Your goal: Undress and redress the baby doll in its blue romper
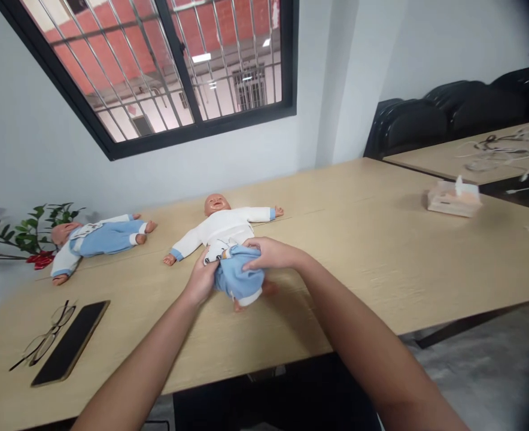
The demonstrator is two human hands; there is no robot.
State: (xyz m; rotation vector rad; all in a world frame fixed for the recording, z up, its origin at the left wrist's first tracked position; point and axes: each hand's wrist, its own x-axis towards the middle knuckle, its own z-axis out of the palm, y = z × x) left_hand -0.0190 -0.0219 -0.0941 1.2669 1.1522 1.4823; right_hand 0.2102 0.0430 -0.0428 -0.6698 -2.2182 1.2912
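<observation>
head camera view shows a doll (228, 222) that lies on its back on the wooden table (349, 239), near the middle, with its head toward the wall and its arms spread to both sides. it wears a white top with blue cuffs, and the blue trousers (242, 276) are around its legs, with the feet coming out below the white hems.

the left hand (203, 278) is closed on the waist side of the trousers, with its thumb near the printed white cloth (216, 250). the right hand (271, 254) is also closed on the trousers, at the other side, and its fingers press into the blue fabric. the cloth is bunched between the two hands.

on the left part of the table, a second doll (107, 237) lies in similar clothes, just beside a green plant (33, 230). nearer to the person are the eyeglasses (46, 340) and, just beside them, a dark phone (72, 341). well apart, on the right, stands a tissue box (453, 199). behind it, white cables (507, 155) lie on another table (453, 157), beside the black chairs (412, 126).
</observation>
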